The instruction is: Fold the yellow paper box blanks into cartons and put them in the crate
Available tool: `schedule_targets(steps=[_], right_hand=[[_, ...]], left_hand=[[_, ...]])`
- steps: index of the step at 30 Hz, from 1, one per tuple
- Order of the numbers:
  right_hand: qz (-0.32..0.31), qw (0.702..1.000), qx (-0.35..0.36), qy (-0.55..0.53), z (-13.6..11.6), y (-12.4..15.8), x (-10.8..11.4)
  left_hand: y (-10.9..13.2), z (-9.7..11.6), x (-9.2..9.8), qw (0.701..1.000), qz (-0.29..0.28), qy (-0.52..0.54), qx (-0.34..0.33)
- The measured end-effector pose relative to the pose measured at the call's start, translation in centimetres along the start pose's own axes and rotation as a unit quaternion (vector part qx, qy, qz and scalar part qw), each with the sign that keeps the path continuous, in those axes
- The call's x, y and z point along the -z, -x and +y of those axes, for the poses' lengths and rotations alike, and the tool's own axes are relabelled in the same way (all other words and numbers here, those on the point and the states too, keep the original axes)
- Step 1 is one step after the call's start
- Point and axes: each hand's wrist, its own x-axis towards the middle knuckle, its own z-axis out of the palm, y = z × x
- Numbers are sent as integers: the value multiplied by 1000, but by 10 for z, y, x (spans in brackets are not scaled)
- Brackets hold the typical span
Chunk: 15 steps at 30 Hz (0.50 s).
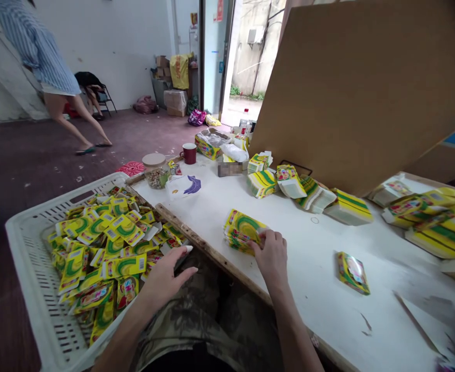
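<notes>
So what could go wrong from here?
The stack the right hand touches sits near the edge of the table and might topple if nudged. Boxes lie heaped loosely in the basket, so some could spill if it is bumped. The mug, also near the edge, could get knocked off.

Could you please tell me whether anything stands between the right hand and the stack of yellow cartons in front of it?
Nothing visible does: the right hand touches the right end of the stack of yellow cartons, with no other object between them.
</notes>
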Motion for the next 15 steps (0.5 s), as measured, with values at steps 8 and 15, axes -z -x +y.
schedule_targets(steps=[8, 15], right_hand=[[-121, 961, 26, -246, -53, 42, 17], [-231, 829, 7, -509, -91, 82, 0]], left_hand=[[8, 32, -38, 897, -66, 436, -22], [-2, 70, -59, 726, 146, 671, 25]])
